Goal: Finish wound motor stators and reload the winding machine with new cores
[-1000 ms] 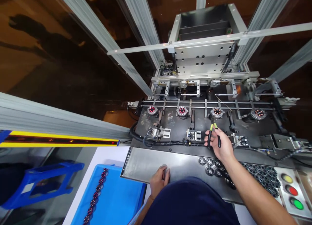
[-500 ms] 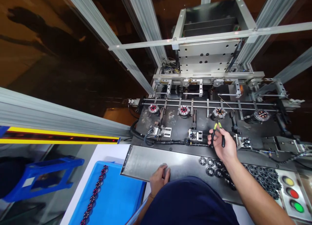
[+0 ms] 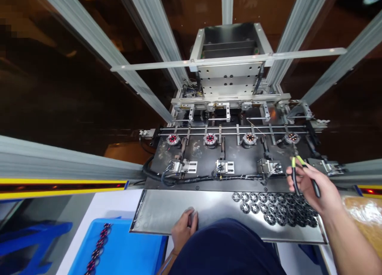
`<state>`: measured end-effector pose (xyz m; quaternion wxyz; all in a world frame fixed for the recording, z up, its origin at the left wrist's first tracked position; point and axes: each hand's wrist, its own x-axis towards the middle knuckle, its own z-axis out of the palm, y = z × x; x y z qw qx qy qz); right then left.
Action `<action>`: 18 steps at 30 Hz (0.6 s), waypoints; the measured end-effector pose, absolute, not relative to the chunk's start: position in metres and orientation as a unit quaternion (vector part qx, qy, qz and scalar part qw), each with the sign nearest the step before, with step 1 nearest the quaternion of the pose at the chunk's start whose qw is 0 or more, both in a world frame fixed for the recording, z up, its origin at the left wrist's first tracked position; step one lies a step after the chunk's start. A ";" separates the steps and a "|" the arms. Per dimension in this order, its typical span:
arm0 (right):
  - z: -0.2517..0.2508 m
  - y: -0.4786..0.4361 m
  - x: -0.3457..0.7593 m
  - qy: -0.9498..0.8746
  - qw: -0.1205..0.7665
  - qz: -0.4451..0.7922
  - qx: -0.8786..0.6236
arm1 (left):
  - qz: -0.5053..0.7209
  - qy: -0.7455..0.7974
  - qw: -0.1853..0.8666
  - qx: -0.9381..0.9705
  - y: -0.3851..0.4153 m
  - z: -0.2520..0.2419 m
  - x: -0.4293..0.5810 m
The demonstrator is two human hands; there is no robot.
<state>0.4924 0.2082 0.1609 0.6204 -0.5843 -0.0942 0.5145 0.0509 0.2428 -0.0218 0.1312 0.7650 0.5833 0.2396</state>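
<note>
My right hand (image 3: pixel 313 187) is closed around a pair of pliers (image 3: pixel 294 171) with yellow-green and black handles. Their tip reaches close to the rightmost round motor core (image 3: pixel 291 138), which sits in a fixture on the machine; whether they touch cannot be made out. My left hand (image 3: pixel 183 229) rests at the front edge of the metal tray (image 3: pixel 167 211), its fingers curled in, and what lies inside them is hidden. Further left on the machine are another core with orange-brown coils (image 3: pixel 249 138) and two red-lit ones (image 3: pixel 210 139).
Black ring-shaped parts (image 3: pixel 273 208) lie in rows on the tray's right side. A blue bin (image 3: pixel 128 247) at lower left holds a line of reddish cores (image 3: pixel 98 249). Yellow light-curtain bars (image 3: pixel 62 187) flank the station. Sensor brackets (image 3: pixel 225 167) and cables stand along the machine's front.
The pliers in my right hand have moved right, from the third core to the rightmost one. My view has shifted right. My left hand stays at the tray edge.
</note>
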 end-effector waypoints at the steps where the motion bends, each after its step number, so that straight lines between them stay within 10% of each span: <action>1: 0.152 0.213 0.505 -0.076 0.620 0.503 -0.597 | 0.241 0.584 0.132 0.764 0.243 -0.021 0.052; 18: 0.104 0.227 0.534 -0.034 0.644 0.501 -0.578 | 0.215 0.599 0.128 0.761 0.240 -0.018 0.054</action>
